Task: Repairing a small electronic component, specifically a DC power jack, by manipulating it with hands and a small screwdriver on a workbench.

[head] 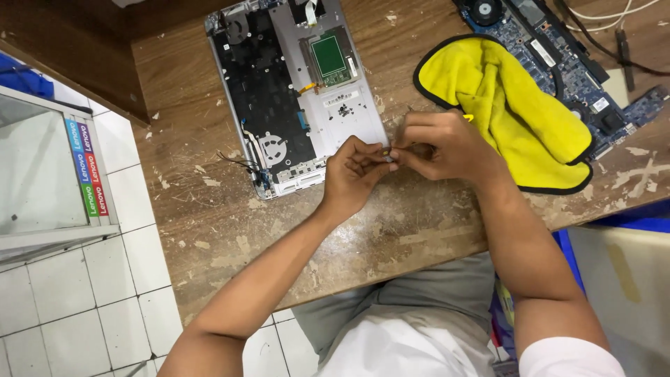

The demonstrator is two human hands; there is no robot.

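Observation:
My left hand and my right hand meet over the worn wooden table, fingertips pinched together on a tiny part with a yellow tip. The part is too small to identify. Just beyond my left hand lies an opened laptop base, its inside showing a black keyboard backing, a green board and a fan. A yellow tool tip pokes out behind my right hand, next to a yellow cloth.
A blue laptop motherboard with cables lies at the far right behind the cloth. A glass cabinet stands to the left over white floor tiles. A blue and white box sits at the right by my knee.

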